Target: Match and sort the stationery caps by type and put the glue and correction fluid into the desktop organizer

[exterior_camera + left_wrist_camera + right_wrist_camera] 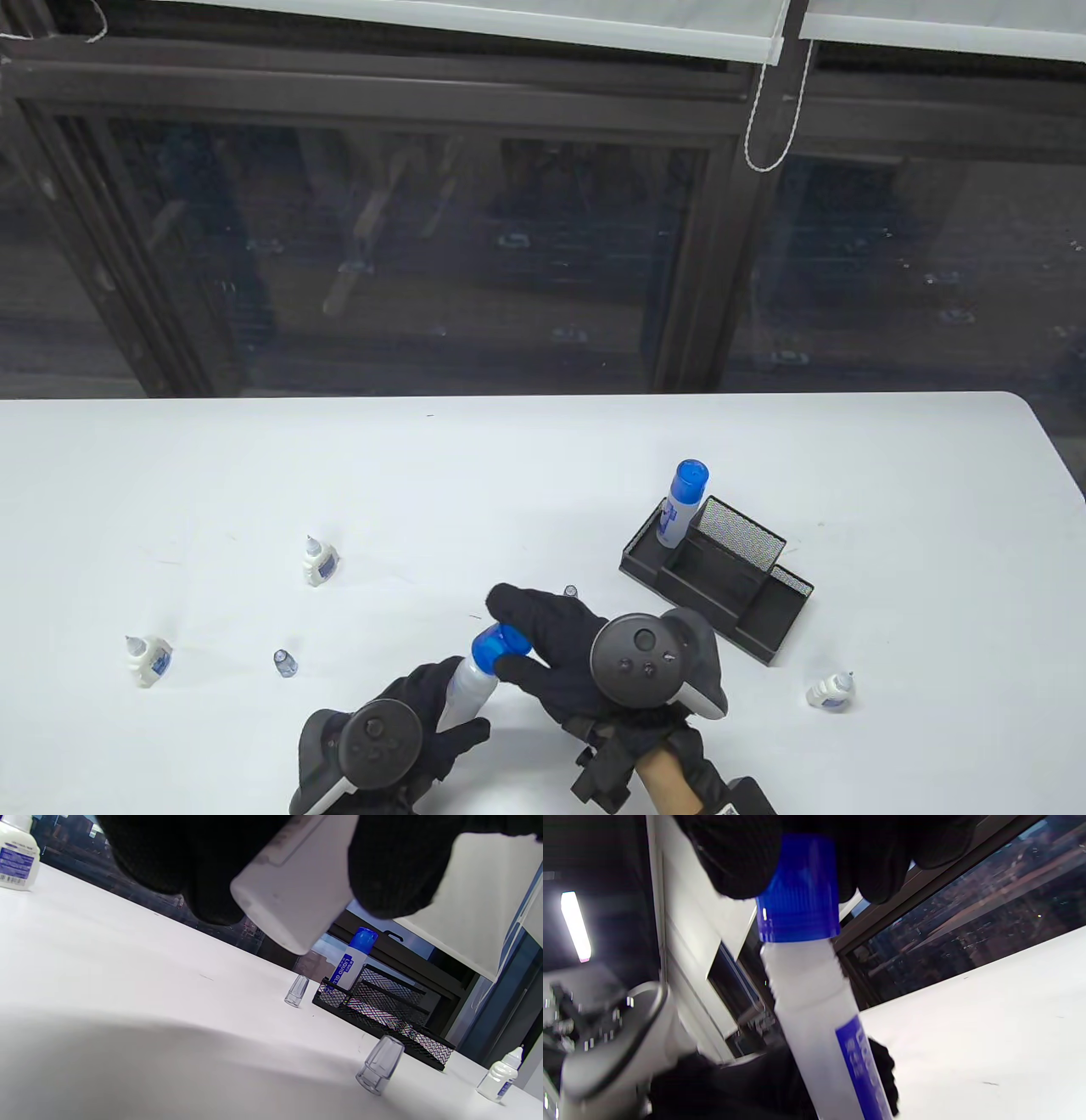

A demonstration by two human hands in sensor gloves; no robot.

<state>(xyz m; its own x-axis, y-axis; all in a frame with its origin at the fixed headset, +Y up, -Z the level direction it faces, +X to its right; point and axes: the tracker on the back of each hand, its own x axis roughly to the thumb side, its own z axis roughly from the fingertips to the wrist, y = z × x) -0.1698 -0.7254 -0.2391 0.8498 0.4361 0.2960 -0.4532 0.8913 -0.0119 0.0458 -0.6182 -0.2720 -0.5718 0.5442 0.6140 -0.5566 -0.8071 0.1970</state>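
A white liquid-glue bottle point(462, 692) is tilted above the table's near edge. My left hand point(422, 732) grips its body, and my right hand point(543, 647) pinches its blue cap point(501, 645), which sits on the bottle's neck. The left wrist view shows the bottle's base point(292, 899) between black fingers point(390, 870). In the right wrist view, fingers point(874, 857) close round the cap point(797, 891). A second capped glue bottle point(683, 503) stands in the black mesh organizer point(721, 581). Three uncapped correction fluid bottles point(320, 562) point(148, 658) point(831, 689) stand on the table.
Two small clear caps stand loose on the white table: one point(286, 662) left of my hands, one point(570, 590) just beyond my right hand. The organizer's other compartments point(394, 1001) hold nothing I can see. A dark window runs behind the table's far edge.
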